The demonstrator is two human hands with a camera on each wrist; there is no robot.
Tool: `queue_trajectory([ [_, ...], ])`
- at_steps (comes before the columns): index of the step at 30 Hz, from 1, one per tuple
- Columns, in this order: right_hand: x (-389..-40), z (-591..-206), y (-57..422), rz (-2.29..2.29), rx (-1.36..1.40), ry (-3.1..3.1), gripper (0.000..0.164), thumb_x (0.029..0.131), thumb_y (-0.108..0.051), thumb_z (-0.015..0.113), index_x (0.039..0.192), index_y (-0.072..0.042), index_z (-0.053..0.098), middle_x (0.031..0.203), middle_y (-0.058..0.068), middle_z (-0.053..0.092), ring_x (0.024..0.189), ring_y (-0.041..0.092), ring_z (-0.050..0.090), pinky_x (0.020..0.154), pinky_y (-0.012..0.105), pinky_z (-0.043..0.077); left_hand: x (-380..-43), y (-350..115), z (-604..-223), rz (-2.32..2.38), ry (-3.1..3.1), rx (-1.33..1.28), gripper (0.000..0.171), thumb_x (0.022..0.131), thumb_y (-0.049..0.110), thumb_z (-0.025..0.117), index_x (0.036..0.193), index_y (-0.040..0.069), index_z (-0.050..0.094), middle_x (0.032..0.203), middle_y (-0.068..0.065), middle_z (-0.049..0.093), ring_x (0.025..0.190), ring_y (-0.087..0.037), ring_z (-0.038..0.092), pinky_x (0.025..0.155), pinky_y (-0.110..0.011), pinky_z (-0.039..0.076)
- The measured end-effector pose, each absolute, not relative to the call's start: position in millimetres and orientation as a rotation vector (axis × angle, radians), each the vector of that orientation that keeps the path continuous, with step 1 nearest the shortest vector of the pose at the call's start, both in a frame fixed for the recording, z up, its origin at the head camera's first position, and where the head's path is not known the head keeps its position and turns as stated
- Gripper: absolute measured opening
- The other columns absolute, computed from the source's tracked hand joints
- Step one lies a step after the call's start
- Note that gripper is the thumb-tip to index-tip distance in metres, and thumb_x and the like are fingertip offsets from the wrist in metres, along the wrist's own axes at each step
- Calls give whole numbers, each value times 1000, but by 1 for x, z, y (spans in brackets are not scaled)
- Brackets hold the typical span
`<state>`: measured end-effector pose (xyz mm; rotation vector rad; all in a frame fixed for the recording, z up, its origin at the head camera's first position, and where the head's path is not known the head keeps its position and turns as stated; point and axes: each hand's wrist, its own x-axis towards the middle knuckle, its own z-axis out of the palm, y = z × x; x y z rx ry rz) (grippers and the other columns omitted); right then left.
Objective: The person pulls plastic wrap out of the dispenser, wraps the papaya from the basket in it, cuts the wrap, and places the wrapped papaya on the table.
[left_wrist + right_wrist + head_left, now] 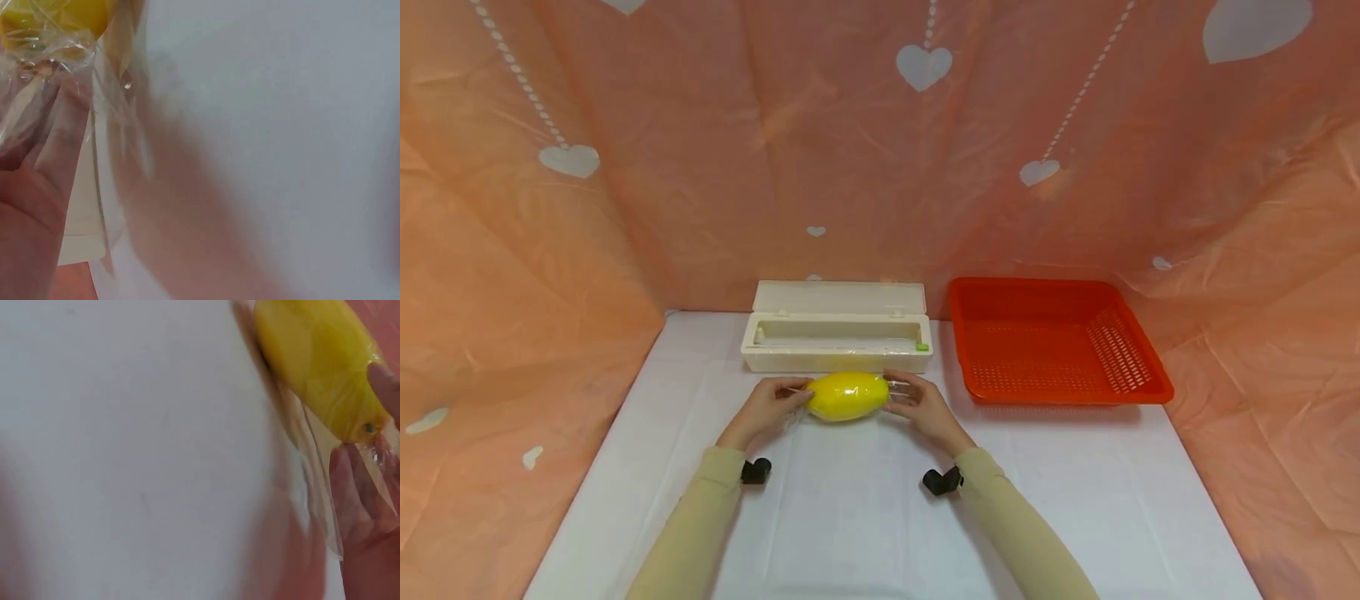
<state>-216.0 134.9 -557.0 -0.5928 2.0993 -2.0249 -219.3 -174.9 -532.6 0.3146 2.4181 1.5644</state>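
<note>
The yellow fruit (847,396), wrapped in clear film (69,51), is just in front of the white box (838,362), over the surface (835,525). The hands are apart, gripping it at opposite ends: the left hand (767,411) and right hand (932,414) each have a thumb against it. The box's lid (838,297) stands open; the red basket (1067,392) sits to its right.

Left wrist view: yellow fruit (59,19) is cut at 10 o'clock, left hand (34,197) at 8 | right wrist view: right hand (369,544) is cut at 4 o'clock
</note>
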Motion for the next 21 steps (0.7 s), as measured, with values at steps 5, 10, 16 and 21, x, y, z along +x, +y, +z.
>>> queue_trajectory([
  [5,-216,-542,128,-2001,-536,2081,47,82,7,71,126,8,56,129,20,56,113,33,56,89,33,52,-219,-184,-531,1610,2325,299,53,88,27,71,131,0,55,121,-17,62,108,-28,60,92,-37,50],
  [10,-228,-558,129,-1967,-476,2140,45,84,-4,73,126,3,59,124,16,61,103,26,62,83,31,54,-219,-193,-534,1735,2225,258,55,86,21,73,133,-1,53,127,-21,58,112,-31,58,91,-34,51],
  [16,-237,-571,129,-2025,-413,2083,44,84,-7,74,125,3,60,118,16,64,92,18,65,78,32,57,-222,-194,-538,1760,2310,237,37,96,24,60,120,-4,63,114,-15,66,97,-18,63,79,-23,53],
  [21,-229,-568,132,-2031,-359,2156,45,82,-6,76,124,1,61,117,16,63,92,19,65,77,29,56,-224,-189,-538,1807,2327,247,33,99,17,55,116,-11,62,111,-22,66,97,-26,65,81,-26,54],
])
